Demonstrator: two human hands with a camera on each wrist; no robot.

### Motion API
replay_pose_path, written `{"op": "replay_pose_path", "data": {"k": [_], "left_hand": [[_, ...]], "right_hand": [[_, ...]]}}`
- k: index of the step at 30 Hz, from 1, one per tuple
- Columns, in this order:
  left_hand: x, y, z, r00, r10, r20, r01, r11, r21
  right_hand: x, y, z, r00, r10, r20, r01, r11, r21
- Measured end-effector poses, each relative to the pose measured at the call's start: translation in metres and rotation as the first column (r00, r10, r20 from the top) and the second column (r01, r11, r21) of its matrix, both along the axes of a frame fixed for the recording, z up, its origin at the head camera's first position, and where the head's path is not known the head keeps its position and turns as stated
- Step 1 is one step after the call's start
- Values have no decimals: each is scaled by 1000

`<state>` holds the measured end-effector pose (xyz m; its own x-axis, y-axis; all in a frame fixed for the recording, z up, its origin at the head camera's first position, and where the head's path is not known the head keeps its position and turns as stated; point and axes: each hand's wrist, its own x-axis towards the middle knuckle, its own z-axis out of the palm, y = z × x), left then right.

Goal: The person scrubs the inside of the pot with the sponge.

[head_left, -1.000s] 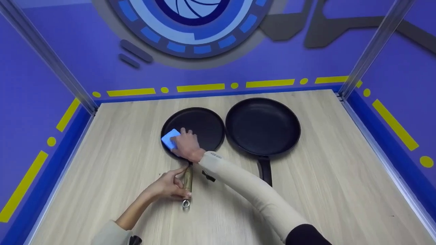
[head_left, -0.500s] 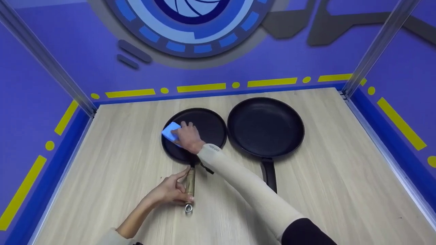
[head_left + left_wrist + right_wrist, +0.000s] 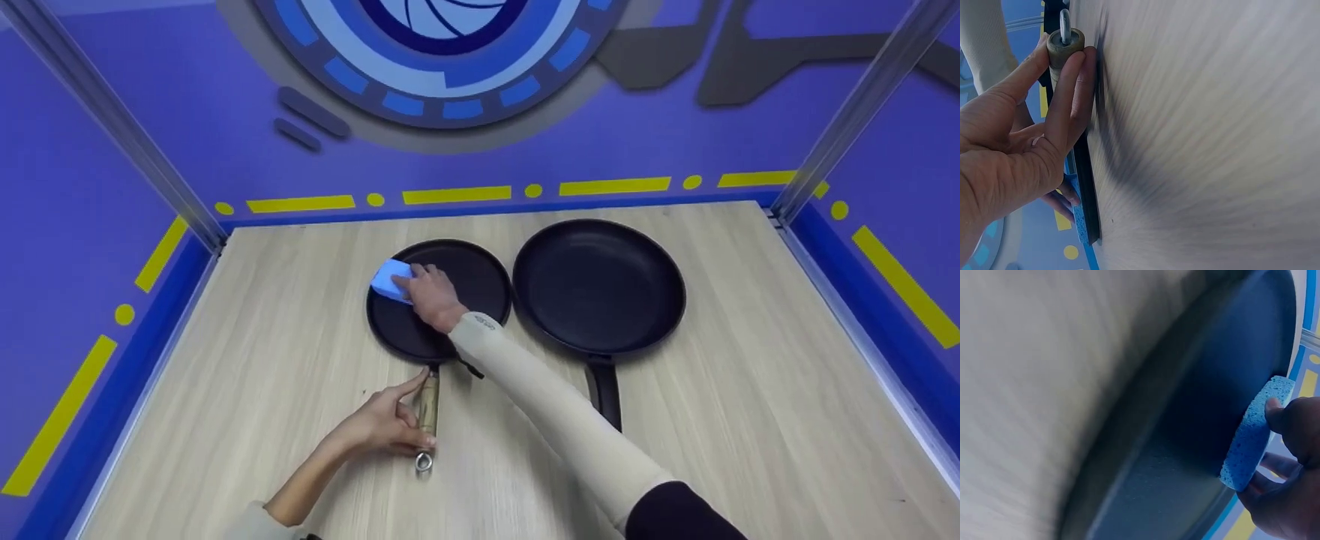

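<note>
A flat black frying pan (image 3: 472, 277) lies on the table with its wooden handle (image 3: 428, 405) toward me. My left hand (image 3: 394, 420) grips that handle from the left, thumb near the pan end and fingers near the metal hanging ring (image 3: 424, 462). In the left wrist view the fingers curl around the handle's end (image 3: 1066, 48). My right hand (image 3: 435, 295) holds a blue sponge (image 3: 391, 280) against the left side of the pan's inner surface. The right wrist view shows the thumb on one face of the sponge (image 3: 1258, 430) and fingers on the other.
A larger, deeper black frying pan (image 3: 600, 289) stands right beside the first, its black handle (image 3: 606, 394) partly behind my right sleeve (image 3: 555, 412). The wooden table (image 3: 750, 360) is enclosed by blue panels (image 3: 465, 169) at the back and sides.
My right hand has slid the sponge up along the pan's left side, away from me. The left hand keeps its grip on the handle. The head view has shifted slightly.
</note>
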<state>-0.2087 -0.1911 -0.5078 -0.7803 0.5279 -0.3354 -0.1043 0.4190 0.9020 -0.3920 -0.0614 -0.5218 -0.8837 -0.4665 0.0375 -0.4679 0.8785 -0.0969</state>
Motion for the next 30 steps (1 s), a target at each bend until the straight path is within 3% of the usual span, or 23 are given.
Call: {"op": "replay_pose_path", "data": {"k": [9,14,19,22,30], "left_hand": [[4,3,-2,999,23,37,-24,999,30],[2,3,-3,999,26,46,-27,999,22],[1,0,-3,1000,18,3,-18,999,-29],[1,-1,-2,1000,16,12,-15,999,-34],[1,1,-2,1000,13,7,-13,999,-39]], "right_hand": [[-11,20,-5,994,-106,-20,107,988,107],[-17,39,-3,986,-166,-13,167,981,94],[-18,53,-1,983,-179,-31,181,981,70],[-17,60,2,980,-195,-26,196,979,55],[-20,77,13,962,-270,46,268,962,48]]}}
